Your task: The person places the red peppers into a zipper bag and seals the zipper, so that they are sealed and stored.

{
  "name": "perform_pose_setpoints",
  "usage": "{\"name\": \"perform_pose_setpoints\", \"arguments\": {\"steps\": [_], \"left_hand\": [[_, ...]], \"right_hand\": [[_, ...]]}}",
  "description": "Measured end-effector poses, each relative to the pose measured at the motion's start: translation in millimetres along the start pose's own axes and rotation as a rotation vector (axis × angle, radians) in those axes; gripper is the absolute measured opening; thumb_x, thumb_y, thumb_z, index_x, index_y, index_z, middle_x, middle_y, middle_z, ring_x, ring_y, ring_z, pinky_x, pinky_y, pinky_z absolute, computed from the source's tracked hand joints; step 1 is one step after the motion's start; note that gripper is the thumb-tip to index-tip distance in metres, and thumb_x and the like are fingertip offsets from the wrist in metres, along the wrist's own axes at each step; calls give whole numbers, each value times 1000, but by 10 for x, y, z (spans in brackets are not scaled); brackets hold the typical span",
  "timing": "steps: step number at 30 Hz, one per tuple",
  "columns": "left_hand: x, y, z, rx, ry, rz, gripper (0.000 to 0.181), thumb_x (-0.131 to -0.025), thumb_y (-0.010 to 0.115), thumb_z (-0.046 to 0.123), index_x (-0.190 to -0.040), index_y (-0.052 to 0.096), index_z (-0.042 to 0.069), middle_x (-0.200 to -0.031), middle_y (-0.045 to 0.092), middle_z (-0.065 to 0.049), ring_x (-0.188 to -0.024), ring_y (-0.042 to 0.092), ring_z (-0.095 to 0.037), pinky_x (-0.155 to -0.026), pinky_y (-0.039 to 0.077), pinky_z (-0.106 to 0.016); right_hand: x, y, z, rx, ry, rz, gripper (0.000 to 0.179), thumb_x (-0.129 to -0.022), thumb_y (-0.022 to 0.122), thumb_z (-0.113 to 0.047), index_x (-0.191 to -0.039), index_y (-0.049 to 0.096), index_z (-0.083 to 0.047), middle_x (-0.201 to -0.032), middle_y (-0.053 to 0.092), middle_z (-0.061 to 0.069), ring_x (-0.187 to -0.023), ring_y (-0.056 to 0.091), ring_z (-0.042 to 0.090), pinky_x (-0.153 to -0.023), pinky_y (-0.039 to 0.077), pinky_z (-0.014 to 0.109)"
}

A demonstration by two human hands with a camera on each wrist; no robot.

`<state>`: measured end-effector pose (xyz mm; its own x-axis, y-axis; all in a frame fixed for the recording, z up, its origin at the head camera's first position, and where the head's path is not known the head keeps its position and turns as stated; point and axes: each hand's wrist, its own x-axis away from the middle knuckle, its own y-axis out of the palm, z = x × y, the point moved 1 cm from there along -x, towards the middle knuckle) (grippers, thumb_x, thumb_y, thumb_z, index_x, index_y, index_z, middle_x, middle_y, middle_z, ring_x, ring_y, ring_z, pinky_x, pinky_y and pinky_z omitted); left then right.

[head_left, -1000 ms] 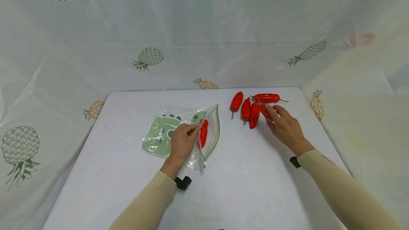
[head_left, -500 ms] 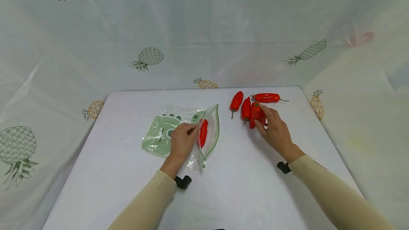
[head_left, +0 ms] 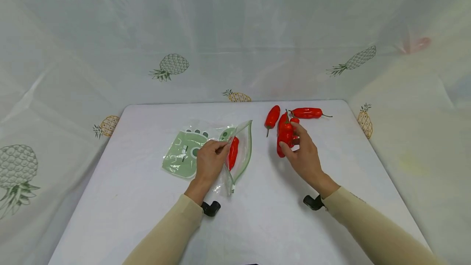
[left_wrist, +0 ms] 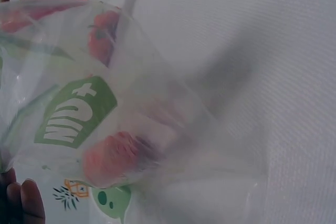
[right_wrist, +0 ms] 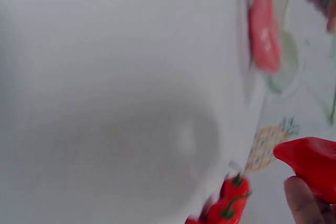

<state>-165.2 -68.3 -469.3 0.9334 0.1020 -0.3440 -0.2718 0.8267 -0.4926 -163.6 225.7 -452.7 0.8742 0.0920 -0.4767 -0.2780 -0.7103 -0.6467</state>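
Note:
My left hand (head_left: 223, 146) pinches the upper lip of a clear zip bag (head_left: 184, 156) with green print and holds its mouth lifted. One red pepper (head_left: 233, 153) lies inside the bag and shows blurred through the plastic (left_wrist: 113, 153). My right hand (head_left: 288, 136) grips another red pepper (head_left: 284, 137) upright, just above the table and to the right of the bag's mouth. In the right wrist view the held pepper's tip (right_wrist: 310, 165) shows beside a fingertip (right_wrist: 300, 203).
Loose red peppers lie at the far right of the white table (head_left: 257, 216): one (head_left: 272, 116) at the left, one (head_left: 308, 113) lying crosswise, others partly hidden behind my right hand. A pineapple-print plastic sheet (head_left: 235, 32) walls in the table.
My right hand has picked one pepper out of the group and carried it left toward the bag. The left hand has kept its hold on the bag's lip.

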Motion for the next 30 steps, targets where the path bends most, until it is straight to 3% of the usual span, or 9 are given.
{"name": "perform_pose_setpoints", "arguments": {"steps": [4,10,16,22,30], "left_hand": [[5,1,18,9,-13,-7,13,-93,80,14,-103,84,7,-92,76,-5,-79,69,-16,-70,59,-25],[7,-2,17,2,-4,0,12,-94,80,14,-102,85,8,-91,76,-3,-78,69,-14,-69,58,-23],[8,-20,36,-6,18,15,11,-93,81,15,-101,85,8,-89,76,-3,-77,70,-14,-68,58,-24],[15,-41,98,-14,41,16,11,-94,80,15,-102,85,9,-86,74,-2,-76,69,-14,-66,57,-24],[42,-54,182,-3,54,-2,16,-97,78,18,-107,84,8,-87,74,-3,-78,69,-15,-61,55,-23]], "right_hand": [[45,51,-193,-69,63,-74,75,-92,80,-9,-154,37,-8,-132,60,19,-100,68,33,-77,64,52],[108,123,-512,-206,206,-281,76,-93,80,-18,-156,38,-14,-132,58,14,-99,67,29,-67,64,33],[144,281,-706,-317,314,-453,74,-94,79,-20,-156,39,-17,-135,58,14,-94,67,25,-62,63,31],[82,463,-835,-398,360,-478,74,-95,77,-21,-157,38,-15,-135,58,16,-89,68,24,-61,63,34],[-77,630,-933,-457,431,-412,75,-95,76,-22,-157,36,-12,-136,57,19,-90,70,26,-60,64,36]]}}
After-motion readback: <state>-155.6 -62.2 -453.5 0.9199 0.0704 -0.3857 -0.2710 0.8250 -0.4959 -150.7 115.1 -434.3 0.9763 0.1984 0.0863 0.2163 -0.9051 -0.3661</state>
